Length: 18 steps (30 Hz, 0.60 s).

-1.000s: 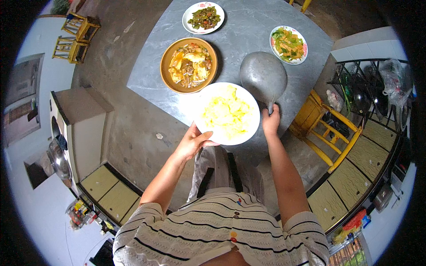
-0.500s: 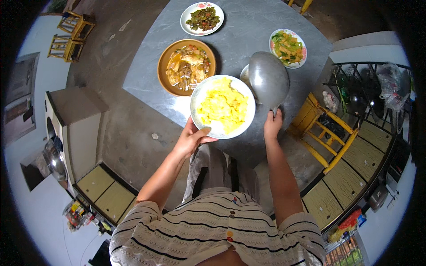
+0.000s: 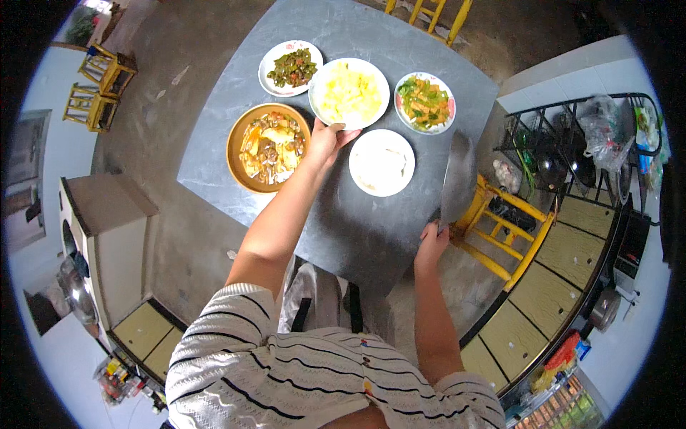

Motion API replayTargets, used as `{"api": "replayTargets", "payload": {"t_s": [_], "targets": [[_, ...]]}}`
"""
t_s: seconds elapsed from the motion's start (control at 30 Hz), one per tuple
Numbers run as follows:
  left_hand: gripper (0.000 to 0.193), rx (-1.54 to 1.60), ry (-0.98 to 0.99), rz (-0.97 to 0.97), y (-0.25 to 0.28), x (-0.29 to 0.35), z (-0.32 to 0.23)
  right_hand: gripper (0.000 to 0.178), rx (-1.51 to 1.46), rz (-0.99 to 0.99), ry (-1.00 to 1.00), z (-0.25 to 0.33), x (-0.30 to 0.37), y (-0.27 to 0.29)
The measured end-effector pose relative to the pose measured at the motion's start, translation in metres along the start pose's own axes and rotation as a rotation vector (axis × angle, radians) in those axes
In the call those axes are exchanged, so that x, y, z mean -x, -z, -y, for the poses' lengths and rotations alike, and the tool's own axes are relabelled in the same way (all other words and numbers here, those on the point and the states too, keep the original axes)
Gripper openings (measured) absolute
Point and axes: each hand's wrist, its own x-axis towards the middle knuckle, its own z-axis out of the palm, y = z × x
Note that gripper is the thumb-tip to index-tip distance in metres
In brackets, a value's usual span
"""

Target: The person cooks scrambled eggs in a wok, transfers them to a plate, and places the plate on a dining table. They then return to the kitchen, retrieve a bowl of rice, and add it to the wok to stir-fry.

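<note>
My left hand (image 3: 330,143) grips the near rim of a white plate of scrambled-egg-like yellow food (image 3: 350,94), thumb on top, at the far middle of the table. Whether the plate rests on the table or is just above it, I cannot tell. In my right hand (image 3: 432,244) is the handle of a grey metal wok (image 3: 459,175), tipped on its side beyond the table's right edge. Between the hands stands a white bowl (image 3: 382,163) with pale contents. Around the plate are dishes of dark green food (image 3: 293,69), green and orange food (image 3: 426,104) and a brown bowl of stew (image 3: 270,148).
The grey table (image 3: 214,154) has a yellow chair (image 3: 504,229) at its right and another yellow chair (image 3: 436,18) beyond its far edge. A black rack (image 3: 579,136) and cupboards (image 3: 547,275) run along the right. A pale cabinet (image 3: 121,207) stands at left.
My left hand has carried the plate of yellow food away from me, to between the far dishes. The wok has swung right and turned on edge, uncovering the white bowl.
</note>
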Motion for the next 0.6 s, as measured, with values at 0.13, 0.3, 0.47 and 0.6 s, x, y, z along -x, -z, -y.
{"api": "replayTargets", "payload": {"t_s": [0.13,0.3,0.47,0.6], "targets": [[0.048,0.023,0.012,-0.077,0.006,-0.033,0.024,0.014,-0.013,-0.002,-0.058,0.002,0.009,-0.014],[0.048,0.022,0.060,-0.065,0.009,-0.032,0.033,0.020,0.045,0.047,-0.020,-0.006,-0.005,-0.025],[0.045,0.019,0.006,-0.098,0.020,-0.024,0.043,0.026,0.054,0.004,-0.011,0.017,-0.057,0.002],[0.043,-0.226,0.013,-0.252,0.017,-0.018,0.043,0.031,-0.450,-0.424,-0.250,0.073,-0.097,0.004]]}}
